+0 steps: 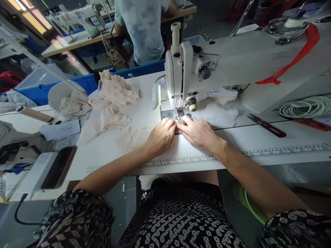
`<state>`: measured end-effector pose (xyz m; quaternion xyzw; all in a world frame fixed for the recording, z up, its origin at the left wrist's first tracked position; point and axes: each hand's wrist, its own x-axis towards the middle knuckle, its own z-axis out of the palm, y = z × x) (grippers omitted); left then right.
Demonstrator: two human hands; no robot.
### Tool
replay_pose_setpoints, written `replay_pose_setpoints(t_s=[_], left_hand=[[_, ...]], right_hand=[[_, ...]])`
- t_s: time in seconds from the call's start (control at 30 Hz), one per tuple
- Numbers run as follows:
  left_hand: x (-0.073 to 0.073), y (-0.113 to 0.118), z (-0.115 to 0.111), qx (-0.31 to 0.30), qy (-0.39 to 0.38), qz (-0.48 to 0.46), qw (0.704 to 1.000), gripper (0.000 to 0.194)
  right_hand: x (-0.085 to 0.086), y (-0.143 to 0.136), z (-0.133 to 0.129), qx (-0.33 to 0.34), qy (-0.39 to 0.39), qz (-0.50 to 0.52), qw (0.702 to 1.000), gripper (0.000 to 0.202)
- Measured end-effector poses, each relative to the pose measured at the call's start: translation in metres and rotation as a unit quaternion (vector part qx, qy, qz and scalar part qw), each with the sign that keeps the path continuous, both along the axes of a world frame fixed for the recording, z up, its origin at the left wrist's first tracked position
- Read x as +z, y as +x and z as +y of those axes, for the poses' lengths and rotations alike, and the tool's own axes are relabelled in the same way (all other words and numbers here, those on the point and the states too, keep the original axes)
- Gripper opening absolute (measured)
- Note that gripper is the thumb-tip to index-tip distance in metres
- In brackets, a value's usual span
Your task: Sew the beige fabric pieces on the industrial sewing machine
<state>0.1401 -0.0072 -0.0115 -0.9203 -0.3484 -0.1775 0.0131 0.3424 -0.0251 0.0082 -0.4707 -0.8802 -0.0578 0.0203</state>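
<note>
Both hands meet just in front of the needle area of a white sewing machine [232, 62]. My left hand [160, 136] has its fingers curled and pressed together at the presser foot [178, 114]. My right hand [199, 132] pinches close beside it, fingertips almost touching the left ones. A small strip of beige fabric [180, 122] shows between the fingertips; most of it is hidden by the hands. Left of the machine lie heaped beige fabric pieces [116, 89], and a few flat pale pieces [133, 136] rest nearer my left hand.
Thread snips [269, 126] and a coil of pale cord [307, 106] lie to the right. A phone [59, 167] is at the far left, near a thread cone [36, 114]. A printed ruler [186, 160] runs along the table's front edge. Another person [143, 27] sits beyond.
</note>
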Motion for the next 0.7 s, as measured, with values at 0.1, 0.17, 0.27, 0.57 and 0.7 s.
replay_pose_setpoints(t_s=[0.1, 0.17, 0.27, 0.57, 0.7], left_hand=[[-0.009, -0.001, -0.007, -0.013, 0.005, 0.009, 1.0, 0.033], [-0.012, -0.002, -0.005, -0.02, 0.01, 0.005, 1.0, 0.033], [-0.014, -0.003, -0.002, -0.037, 0.024, 0.004, 0.999, 0.035], [-0.017, 0.0, 0.017, -0.03, 0.006, 0.03, 0.999, 0.035], [-0.019, 0.002, 0.027, -0.034, 0.001, 0.035, 0.999, 0.036]], right_hand=[[0.004, -0.002, -0.001, -0.003, -0.013, -0.012, 1.0, 0.04], [0.01, -0.003, -0.003, -0.007, -0.031, -0.017, 0.999, 0.043], [0.019, -0.005, -0.005, -0.014, -0.054, -0.005, 0.998, 0.044], [0.011, 0.013, 0.004, -0.102, -0.014, 0.063, 0.993, 0.044], [0.007, 0.015, 0.006, -0.111, -0.02, 0.066, 0.991, 0.043]])
